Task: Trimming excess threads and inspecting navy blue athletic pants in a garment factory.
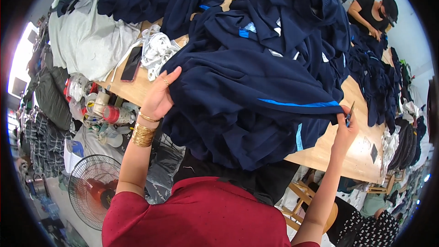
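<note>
A navy blue garment [238, 91] with a bright blue strip along one edge is spread between my hands, over the table's front edge. My left hand [160, 95], with gold bangles at the wrist, is closed on its left side, some fingers hidden by the cloth. At the right end of the blue strip, my right hand [346, 127] pinches the garment's corner. Small thread snips [350, 114] are also held in that hand, blades pointing up. More navy garments [292, 13] lie heaped just behind, with white labels showing.
On the wooden table [338, 155] are a phone [132, 64], a white cord bundle [157, 48] and light grey cloth [87, 36]. A fan [96, 192] stands at lower left. Tape rolls [98, 104] sit beside the table. At far right a person in black [372, 16] handles navy cloth.
</note>
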Action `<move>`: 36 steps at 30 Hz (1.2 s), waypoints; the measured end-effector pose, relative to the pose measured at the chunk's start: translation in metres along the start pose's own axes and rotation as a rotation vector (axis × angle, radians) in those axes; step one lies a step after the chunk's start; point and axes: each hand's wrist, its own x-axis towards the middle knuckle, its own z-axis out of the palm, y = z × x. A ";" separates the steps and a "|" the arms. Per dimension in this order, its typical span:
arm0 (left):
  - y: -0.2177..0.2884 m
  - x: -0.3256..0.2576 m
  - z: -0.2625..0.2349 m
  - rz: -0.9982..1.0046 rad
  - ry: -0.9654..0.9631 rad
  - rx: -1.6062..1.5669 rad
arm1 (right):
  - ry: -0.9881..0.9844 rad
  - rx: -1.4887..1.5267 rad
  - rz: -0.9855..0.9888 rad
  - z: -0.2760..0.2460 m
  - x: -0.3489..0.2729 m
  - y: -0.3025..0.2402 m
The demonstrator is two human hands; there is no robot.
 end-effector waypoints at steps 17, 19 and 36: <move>-0.004 -0.020 0.074 0.211 -0.120 0.375 | 0.283 0.093 0.050 -0.089 -0.036 0.051; -0.005 -0.017 0.076 0.205 -0.121 0.373 | 0.289 0.110 0.063 -0.091 -0.038 0.054; -0.002 -0.024 0.096 0.147 -0.354 0.626 | 0.405 0.162 0.177 -0.122 -0.051 0.070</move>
